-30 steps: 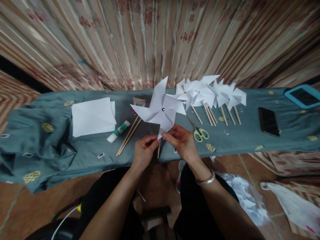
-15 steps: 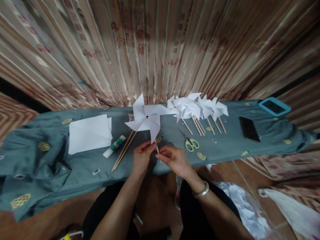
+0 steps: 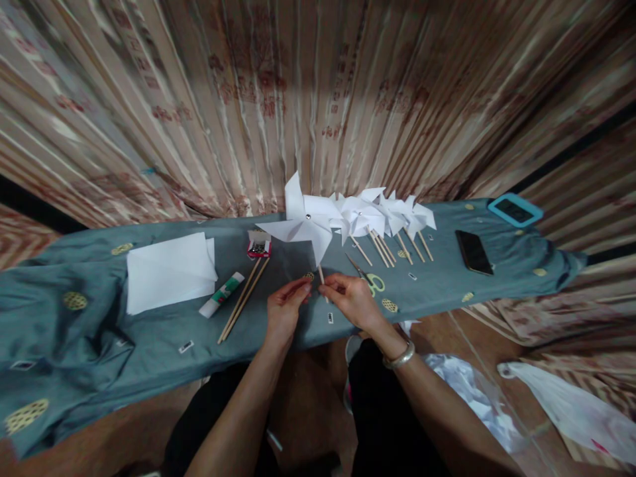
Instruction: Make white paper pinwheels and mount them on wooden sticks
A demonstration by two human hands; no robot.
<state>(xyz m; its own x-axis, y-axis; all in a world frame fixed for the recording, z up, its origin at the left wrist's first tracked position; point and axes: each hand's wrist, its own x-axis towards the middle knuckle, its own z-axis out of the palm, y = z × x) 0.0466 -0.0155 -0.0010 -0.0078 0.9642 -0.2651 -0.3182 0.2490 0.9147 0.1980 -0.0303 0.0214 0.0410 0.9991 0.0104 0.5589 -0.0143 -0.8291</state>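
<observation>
A white paper pinwheel (image 3: 309, 220) with a metal pin at its centre is held up over the cloth-covered table. My right hand (image 3: 352, 299) pinches its thin wooden stick between thumb and fingers. Just left of that stick is my left hand (image 3: 284, 310), its fingers loosely bent, a small gap between it and the stick. Several finished pinwheels (image 3: 370, 215) lie behind and to the right, their sticks pointing toward me; the held one overlaps their left edge. Green-handled scissors (image 3: 376, 283) lie beyond my right hand, partly covered by it.
Left on the grey-green cloth (image 3: 163, 351) are white paper sheets (image 3: 169, 271), a glue stick (image 3: 221, 295), loose wooden sticks (image 3: 243, 301) and a small red box of pins (image 3: 259, 245). A phone (image 3: 474, 252) and a blue-framed device (image 3: 515, 211) lie right. A curtain (image 3: 278, 99) hangs behind.
The pinwheel has moved right, uncovering the red box. My left hand has come off the stick, while my right hand keeps its pinch. The whole view has shifted slightly.
</observation>
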